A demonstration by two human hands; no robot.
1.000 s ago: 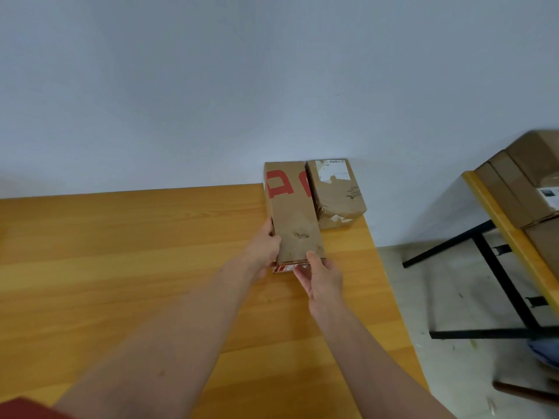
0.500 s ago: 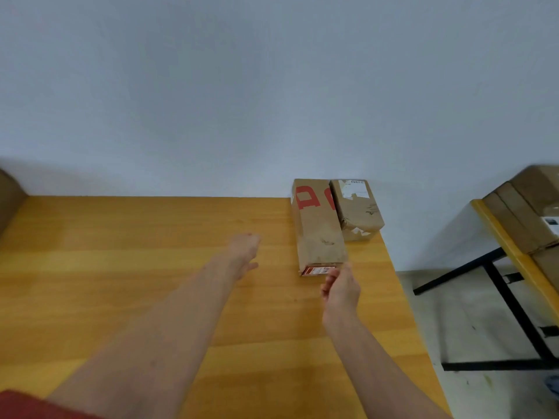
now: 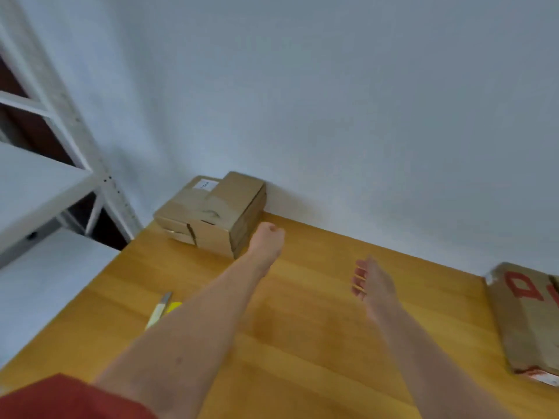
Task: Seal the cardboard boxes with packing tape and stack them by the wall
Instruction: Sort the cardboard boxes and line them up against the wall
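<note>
A group of brown cardboard boxes (image 3: pixel 211 213) sits at the table's far left corner against the wall, one with a small white label. My left hand (image 3: pixel 267 241) is stretched out just right of them, fingers loosely curled, holding nothing. My right hand (image 3: pixel 370 282) hovers over the table with relaxed fingers, empty. A long box with red markings (image 3: pixel 526 316) lies at the right edge of the view, partly cut off.
The wooden table (image 3: pixel 302 343) runs along a pale wall. A yellow utility knife (image 3: pixel 161 309) lies on the table near my left forearm. A white metal shelf rack (image 3: pixel 60 176) stands to the left of the table.
Both hands let go of the long red-marked box and moved left. My view swung left, bringing the far left boxes, the knife and the shelf rack into sight.
</note>
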